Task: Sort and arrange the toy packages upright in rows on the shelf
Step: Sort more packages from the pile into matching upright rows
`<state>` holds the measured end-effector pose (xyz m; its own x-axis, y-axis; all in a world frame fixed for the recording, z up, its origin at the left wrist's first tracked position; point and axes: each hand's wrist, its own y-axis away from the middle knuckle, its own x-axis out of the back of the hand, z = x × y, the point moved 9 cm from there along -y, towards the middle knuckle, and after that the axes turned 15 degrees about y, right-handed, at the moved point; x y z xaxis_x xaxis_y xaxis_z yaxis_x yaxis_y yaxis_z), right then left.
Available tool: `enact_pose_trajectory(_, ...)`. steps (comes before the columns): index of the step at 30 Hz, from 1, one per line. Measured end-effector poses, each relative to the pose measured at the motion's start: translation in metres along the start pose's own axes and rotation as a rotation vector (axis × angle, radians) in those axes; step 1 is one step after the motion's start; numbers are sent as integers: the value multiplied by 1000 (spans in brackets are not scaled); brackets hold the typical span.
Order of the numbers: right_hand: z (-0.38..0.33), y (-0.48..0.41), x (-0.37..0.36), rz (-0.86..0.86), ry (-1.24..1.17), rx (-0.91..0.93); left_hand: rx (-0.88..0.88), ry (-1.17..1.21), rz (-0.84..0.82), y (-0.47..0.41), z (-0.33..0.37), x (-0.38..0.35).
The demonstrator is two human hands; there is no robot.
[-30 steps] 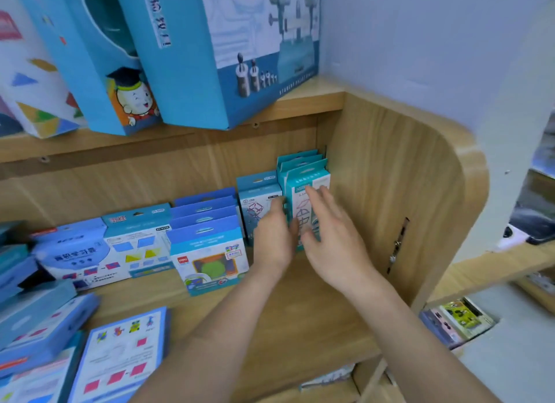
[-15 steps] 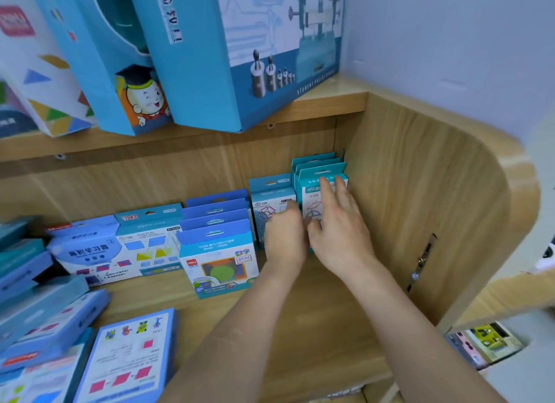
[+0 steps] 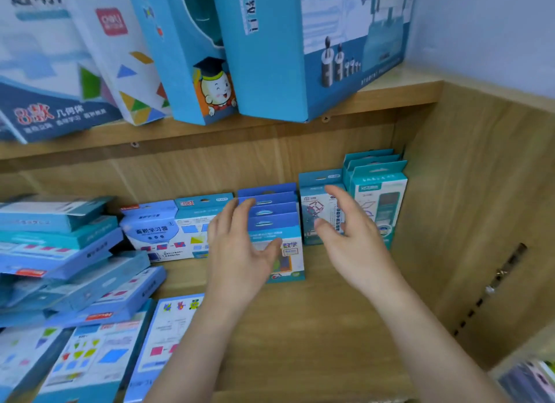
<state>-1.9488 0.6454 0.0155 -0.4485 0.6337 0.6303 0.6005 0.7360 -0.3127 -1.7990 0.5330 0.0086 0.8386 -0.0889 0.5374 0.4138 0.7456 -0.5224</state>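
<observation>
Slumping beside upright rows (image 3: 271, 205), flat package stack (image 3: 60, 252).

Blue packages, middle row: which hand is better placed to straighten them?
Probably left. The left hand is open directly before the blue packages; the right hand hovers before the cube package beside them.

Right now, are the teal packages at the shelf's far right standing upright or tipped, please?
Upright: the teal packages stand one behind another, hang tabs on top, beside the side panel.
</observation>
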Motion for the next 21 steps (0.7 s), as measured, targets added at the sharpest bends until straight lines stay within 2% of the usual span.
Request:
enact_pose_trajectory(2,0,2,-14,-78,6,-4,82,-2,-47,8,-21,-5)
enact_pose_trajectory(6,-8,10,-41,-202,22,46,127,91,-93,15,-33,-16)
enact_pose_trajectory(10,-18,15,-48,-173,194,136,114,83,-109,16,-32,-8)
enact_pose_trajectory(14,-54,19,-44,-42,264,308,53,56,-91,21,-32,44)
enact_pose_trajectory(18,-103,23,-76,-91,277,480,-36,-99,-18,18,-48,128)
enact_pose_trajectory(21,-146,25,-109,-159,333,601,-32,-246,-1,11,-73,188)
